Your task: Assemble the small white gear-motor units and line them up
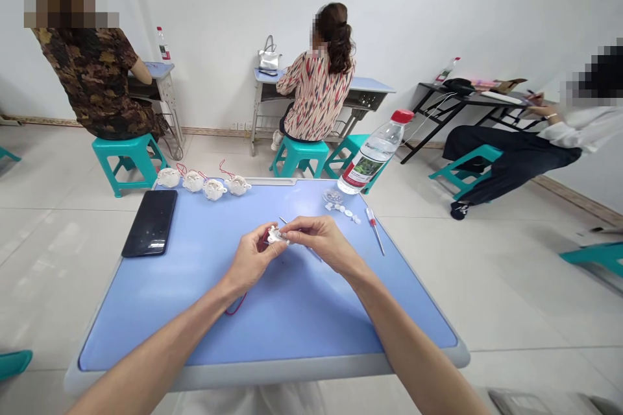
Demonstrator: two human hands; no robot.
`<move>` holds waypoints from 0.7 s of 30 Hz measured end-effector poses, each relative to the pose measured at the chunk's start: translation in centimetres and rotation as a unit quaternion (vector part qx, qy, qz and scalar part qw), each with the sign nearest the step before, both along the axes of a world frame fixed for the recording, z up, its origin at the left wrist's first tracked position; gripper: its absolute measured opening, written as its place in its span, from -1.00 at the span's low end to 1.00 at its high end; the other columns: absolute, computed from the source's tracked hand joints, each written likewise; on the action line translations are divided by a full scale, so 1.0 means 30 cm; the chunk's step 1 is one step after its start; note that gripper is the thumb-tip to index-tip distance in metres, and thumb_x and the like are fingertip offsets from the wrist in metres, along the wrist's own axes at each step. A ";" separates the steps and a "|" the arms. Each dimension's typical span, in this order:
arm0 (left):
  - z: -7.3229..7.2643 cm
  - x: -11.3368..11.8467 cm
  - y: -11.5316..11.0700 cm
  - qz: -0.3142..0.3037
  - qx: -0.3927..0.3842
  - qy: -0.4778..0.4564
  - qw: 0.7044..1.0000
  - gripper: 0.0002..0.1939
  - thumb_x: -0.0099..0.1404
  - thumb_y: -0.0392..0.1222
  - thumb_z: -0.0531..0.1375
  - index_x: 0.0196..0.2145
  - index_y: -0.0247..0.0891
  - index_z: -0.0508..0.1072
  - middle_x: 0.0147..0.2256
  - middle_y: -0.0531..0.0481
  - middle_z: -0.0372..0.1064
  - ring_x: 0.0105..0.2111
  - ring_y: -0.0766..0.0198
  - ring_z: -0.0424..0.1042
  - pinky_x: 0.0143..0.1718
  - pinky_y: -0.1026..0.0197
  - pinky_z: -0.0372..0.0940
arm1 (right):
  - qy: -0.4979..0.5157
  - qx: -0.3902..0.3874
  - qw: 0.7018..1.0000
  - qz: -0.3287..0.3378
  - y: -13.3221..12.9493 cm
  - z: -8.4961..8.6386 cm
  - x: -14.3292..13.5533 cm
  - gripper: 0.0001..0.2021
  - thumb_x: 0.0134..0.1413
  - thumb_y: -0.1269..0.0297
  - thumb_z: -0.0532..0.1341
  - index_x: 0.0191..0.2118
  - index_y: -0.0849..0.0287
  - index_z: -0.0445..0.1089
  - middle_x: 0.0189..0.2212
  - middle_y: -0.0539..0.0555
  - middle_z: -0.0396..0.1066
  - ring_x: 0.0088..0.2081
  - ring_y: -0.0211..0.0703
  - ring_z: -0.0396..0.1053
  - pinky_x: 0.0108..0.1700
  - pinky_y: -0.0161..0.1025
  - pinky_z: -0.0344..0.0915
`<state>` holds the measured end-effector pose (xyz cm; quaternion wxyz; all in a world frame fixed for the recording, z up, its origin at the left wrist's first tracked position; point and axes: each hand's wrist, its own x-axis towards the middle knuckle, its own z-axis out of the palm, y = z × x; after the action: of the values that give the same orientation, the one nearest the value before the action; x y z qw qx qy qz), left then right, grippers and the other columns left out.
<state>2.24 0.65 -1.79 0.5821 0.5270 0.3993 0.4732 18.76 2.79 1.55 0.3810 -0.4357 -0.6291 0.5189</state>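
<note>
Above the middle of the blue desk (195, 311), my left hand (254, 254) grips a small white piece (276, 235) with a red cord (236, 305) hanging below the wrist. My right hand (318, 238) pinches at the right side of the same piece, its fingertips closed; whether they hold a smaller part is hidden. A thin rod (314, 253) lies under my right hand. Several white pieces with red cords, one of them at the right end (238, 185), rest along the far left edge. Small white discs (348, 213) lie by a clear dish (333, 196) at the far right.
A black phone (150, 223) lies on the desk's left. A water bottle (372, 155) stands at the far right corner, and a screwdriver (375, 231) lies near the right edge. Three people sit on teal stools (127, 159) at other desks beyond.
</note>
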 end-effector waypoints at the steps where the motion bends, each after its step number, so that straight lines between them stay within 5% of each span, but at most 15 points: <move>1: 0.000 -0.001 -0.001 -0.002 0.004 0.001 1.000 -0.58 0.13 -0.07 0.27 -0.08 -0.33 0.43 -0.31 0.00 0.38 -0.32 0.29 0.29 -0.21 0.23 0.18 | 0.001 0.001 1.000 0.003 0.000 0.000 -0.001 -0.86 -0.06 0.24 0.31 -0.38 0.18 0.56 -0.45 0.02 0.49 -0.39 -0.24 0.35 -0.29 -0.28 0.26; 21: -0.009 -0.004 0.000 -0.003 0.004 -0.003 1.000 -0.60 0.15 -0.08 0.27 -0.09 -0.33 0.42 -0.30 -0.01 0.39 -0.31 0.29 0.30 -0.22 0.24 0.18 | -0.005 -0.010 1.000 0.026 -0.009 0.014 0.002 -0.80 -0.01 0.15 0.28 -0.33 0.15 0.55 -0.37 0.04 0.49 -0.29 -0.18 0.36 -0.18 -0.24 0.25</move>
<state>2.13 0.64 -2.08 0.5829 0.5286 0.3942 0.4748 18.83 2.52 1.97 0.3600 -0.4255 -0.6365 0.5331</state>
